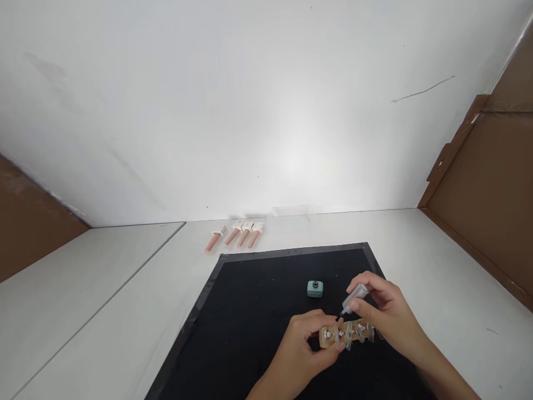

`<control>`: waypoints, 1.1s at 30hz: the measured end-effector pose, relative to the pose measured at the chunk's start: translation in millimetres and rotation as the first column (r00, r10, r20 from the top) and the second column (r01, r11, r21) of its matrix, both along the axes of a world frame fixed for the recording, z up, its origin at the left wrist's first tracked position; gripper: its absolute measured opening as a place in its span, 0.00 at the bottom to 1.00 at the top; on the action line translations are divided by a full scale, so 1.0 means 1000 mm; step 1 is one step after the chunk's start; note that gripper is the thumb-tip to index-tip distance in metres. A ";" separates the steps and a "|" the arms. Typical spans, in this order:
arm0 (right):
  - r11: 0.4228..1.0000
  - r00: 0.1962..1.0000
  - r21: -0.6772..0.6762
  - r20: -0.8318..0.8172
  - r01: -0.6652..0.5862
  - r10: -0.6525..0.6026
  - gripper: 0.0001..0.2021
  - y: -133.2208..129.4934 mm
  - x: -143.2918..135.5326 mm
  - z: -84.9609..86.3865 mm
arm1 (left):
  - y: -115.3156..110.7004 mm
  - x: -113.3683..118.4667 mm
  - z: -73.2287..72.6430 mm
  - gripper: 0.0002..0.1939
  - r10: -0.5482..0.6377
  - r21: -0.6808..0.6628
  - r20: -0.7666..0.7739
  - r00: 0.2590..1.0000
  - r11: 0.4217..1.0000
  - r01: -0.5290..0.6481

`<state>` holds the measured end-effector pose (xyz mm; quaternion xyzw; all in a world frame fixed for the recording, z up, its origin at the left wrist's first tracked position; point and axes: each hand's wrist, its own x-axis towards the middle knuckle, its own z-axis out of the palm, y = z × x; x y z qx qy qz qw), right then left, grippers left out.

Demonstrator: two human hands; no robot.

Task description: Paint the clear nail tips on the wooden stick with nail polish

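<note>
My right hand (377,303) pinches the silver cap of a nail polish brush (355,297). Its dark tip points down and left, close to the near end of a light-brown nail display stand (327,340). Several clear nail tips (348,335) sit crosswise along the stand on small silver mounts. My left hand (308,341) grips the stand's left end between thumb and fingers; whether the bristles touch a nail tip is too small to tell. Behind the hands, an open teal nail polish bottle (315,289) stands upright, its dark neck showing.
Under the work lies a black mat (245,311) with a grey taped border. Beyond its far left edge, several pinkish-brown rods with white square ends (245,233) lie on the white table (137,283). A white wall (250,111) rises behind, with brown cardboard panels (491,183) at both sides.
</note>
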<state>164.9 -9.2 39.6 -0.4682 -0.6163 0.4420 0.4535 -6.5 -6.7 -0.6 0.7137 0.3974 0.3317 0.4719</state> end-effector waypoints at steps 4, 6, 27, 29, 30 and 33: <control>1.000 1.000 0.026 -0.020 -0.012 0.013 0.13 0.000 0.001 0.001 | 0.000 -0.001 -0.002 0.09 0.008 -0.010 0.003 1.000 1.000 -0.008; 0.998 0.998 -0.008 -0.024 -0.065 0.064 0.15 -0.001 0.001 0.001 | 0.001 -0.001 -0.002 0.10 0.005 -0.014 0.003 1.000 1.000 -0.005; 0.998 1.000 0.051 -0.003 0.020 -0.020 0.12 0.000 0.000 0.000 | 0.000 -0.001 -0.002 0.07 0.010 -0.010 -0.009 1.000 1.000 -0.010; 0.999 1.000 0.038 -0.029 -0.010 0.011 0.13 -0.001 0.000 -0.001 | 0.000 -0.002 -0.002 0.08 0.019 -0.010 -0.003 1.000 1.000 -0.019; 0.999 0.999 0.023 -0.034 -0.030 0.030 0.14 -0.001 0.001 -0.001 | 0.000 -0.002 -0.002 0.09 0.022 -0.009 -0.004 1.000 1.000 -0.022; 0.996 0.995 -0.008 -0.023 -0.093 0.093 0.14 -0.003 0.000 0.000 | 0.001 -0.001 0.001 0.10 0.017 -0.018 -0.019 1.000 1.000 -0.018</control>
